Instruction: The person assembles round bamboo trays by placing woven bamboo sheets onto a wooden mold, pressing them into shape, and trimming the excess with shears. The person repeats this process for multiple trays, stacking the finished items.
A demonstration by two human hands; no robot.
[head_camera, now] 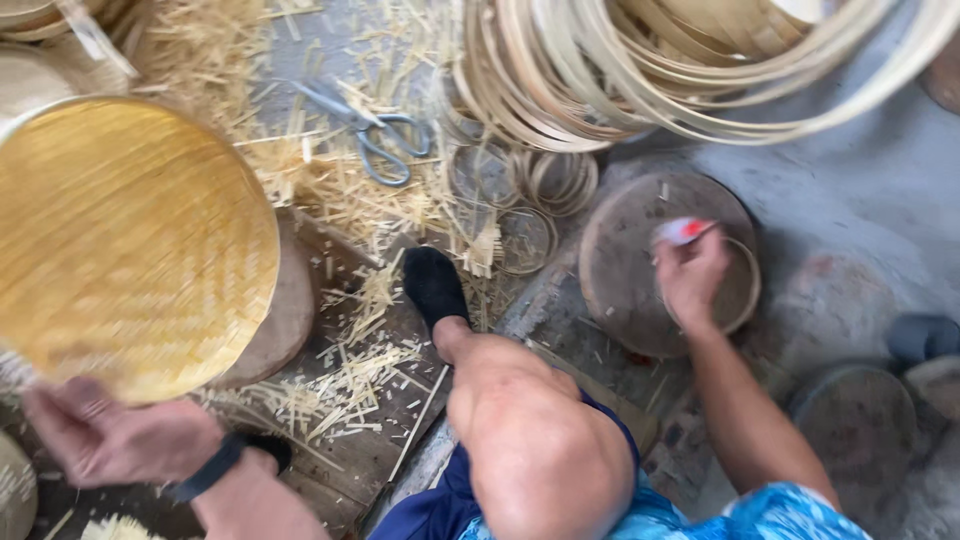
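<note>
Head view: your left hand grips the woven bamboo tray, lying toward 12 o'clock; your right hand pinches a red-tipped tool over the bamboo ring.

Concrete floor: bamboo shavings, scissors, hoop coils, round wooden block.

Woven bamboo tray looking matt, finely ribbed; round wood block at 3 o'clock showing rough, worn; scissors gleaming metal.
</note>
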